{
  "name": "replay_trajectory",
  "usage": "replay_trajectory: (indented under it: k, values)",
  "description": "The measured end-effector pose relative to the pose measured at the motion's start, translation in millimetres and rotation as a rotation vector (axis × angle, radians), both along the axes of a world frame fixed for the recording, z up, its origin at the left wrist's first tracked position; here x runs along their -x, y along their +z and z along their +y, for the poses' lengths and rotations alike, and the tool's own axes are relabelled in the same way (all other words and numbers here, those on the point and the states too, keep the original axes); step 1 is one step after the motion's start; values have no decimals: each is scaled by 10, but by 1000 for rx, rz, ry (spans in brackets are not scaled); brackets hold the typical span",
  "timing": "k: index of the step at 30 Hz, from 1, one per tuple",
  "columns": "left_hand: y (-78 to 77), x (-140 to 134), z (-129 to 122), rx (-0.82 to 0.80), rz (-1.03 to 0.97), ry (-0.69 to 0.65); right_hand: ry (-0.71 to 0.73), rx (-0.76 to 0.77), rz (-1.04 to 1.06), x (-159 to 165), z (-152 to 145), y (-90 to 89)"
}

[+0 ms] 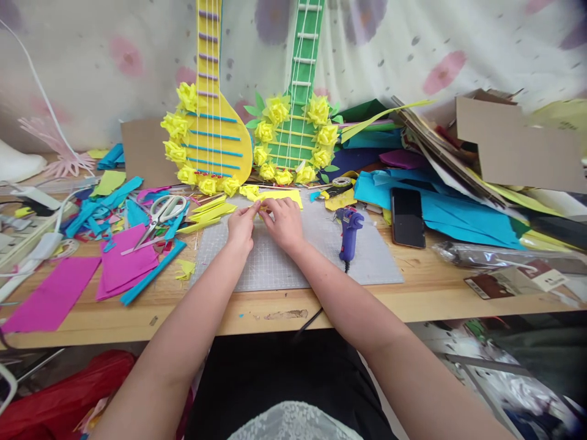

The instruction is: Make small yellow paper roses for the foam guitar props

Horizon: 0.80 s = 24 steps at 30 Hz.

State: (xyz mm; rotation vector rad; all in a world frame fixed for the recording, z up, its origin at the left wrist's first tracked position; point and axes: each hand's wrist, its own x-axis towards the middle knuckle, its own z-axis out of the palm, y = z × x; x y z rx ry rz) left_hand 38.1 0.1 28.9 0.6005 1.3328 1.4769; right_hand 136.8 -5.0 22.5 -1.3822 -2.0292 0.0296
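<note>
l hand [241,227] & r hand [284,223] meet over the back of the grey cutting mat [371,266], fingertips bunched close tog. can't tell if they pinch anything (gap btwn them is hidden, too small to read). yellow paper sheet [290,196] is just behind the fingers, nr the mat's back edge; yellow strips [210,212] fanned out left of l hand. blue glue gun [349,233] on the mat, r of r hand, w/ phone [408,217] further r. scissors [167,209] over on the left by magenta sheets [131,263]. behind: yellow paper guitar [215,131] & green one [293,137], both upright, w/ yellow flowers [277,110] round their bodies.
</note>
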Motion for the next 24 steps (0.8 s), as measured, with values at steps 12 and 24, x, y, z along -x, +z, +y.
replay_trajectory:
  k: [12, 24]
  values:
    - [-112, 49, -63, -453, 787, 0, 9, 349, 667, -29, 117, -117]
    - [-108, 116, -43, -584, 1140, -131, 7, 490, 904, -26, 164, -120]
